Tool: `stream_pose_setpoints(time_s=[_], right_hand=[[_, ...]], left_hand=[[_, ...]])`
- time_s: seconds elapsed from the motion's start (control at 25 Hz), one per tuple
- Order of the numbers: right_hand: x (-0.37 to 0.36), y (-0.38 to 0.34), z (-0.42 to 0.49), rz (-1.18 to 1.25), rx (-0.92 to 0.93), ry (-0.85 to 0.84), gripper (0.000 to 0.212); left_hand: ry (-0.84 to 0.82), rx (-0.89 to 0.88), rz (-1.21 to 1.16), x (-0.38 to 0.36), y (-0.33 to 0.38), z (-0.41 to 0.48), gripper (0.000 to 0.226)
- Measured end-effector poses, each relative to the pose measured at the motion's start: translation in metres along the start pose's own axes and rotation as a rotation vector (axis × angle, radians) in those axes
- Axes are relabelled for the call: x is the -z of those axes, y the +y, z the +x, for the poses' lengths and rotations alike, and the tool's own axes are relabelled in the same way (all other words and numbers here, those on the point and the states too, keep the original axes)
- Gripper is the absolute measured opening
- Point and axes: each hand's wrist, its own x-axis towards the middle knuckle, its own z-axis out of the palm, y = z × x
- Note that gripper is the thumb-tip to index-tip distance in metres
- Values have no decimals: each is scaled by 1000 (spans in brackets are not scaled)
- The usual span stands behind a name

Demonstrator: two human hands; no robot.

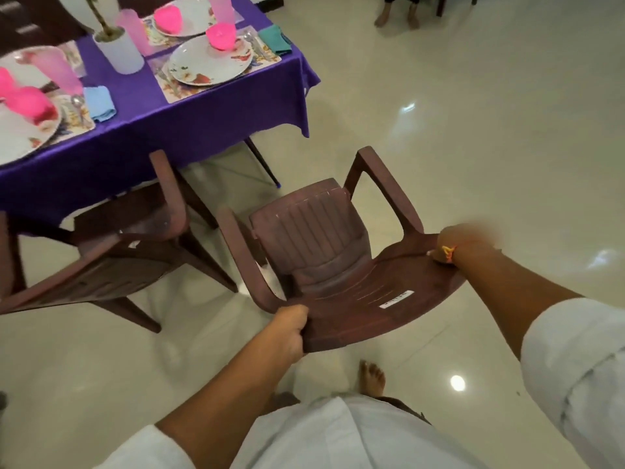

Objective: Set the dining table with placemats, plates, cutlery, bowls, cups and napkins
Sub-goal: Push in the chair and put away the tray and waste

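While the dining table (pixel 148 106) under its purple cloth stands ahead and left, its visible places judged fully laid, I record the brown chair (pixel 324 238) held near its right-hand near corner, backrest toward the person, seat front aimed at that corner, beside a second chair (pixel 135 231) tucked at the near edge. The left hand (pixel 291 333), nearer the table, clasps the backrest's left rim; the right hand (pixel 453 245), blurred, appears wrapped round the right rim. At the placemats (pixel 169 89) I see plates (pixel 209 60), pink bowls (pixel 220 35), cups (pixel 133 32) and napkins (pixel 275 40).

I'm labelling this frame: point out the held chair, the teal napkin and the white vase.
held chair (pixel 341 299), head view, slatted backrest
teal napkin (pixel 274 39), head view, middle of the fold
white vase (pixel 120 54), head view, its side wall
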Motion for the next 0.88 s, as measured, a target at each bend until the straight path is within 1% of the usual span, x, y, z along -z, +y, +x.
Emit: stream_pose_setpoints(time_s=[0.12,0.24,0.32,0.48,0.68,0.8,0.88], right_hand=[[12,21,23,151,109,-137,41],[13,25,44,280,210,-193,51],[15,18,53,308,266,-179,56],[33,-7,72,358,314,-155,58],[76,-39,111,342,340,-110,57],[110,-61,141,329,348,-101,54],[129,-76,161,320,355,-98,52]], left_hand=[[155,-67,47,-5,-3,-5,7],[233,-125,51,-3,1,-4,14],[253,-143,32,3,12,-3,7],[271,-153,26,16,50,7,7],[285,-166,50,27,112,29,13],[298,-174,54,29,155,47,25],[307,-188,61,30,180,61,26]])
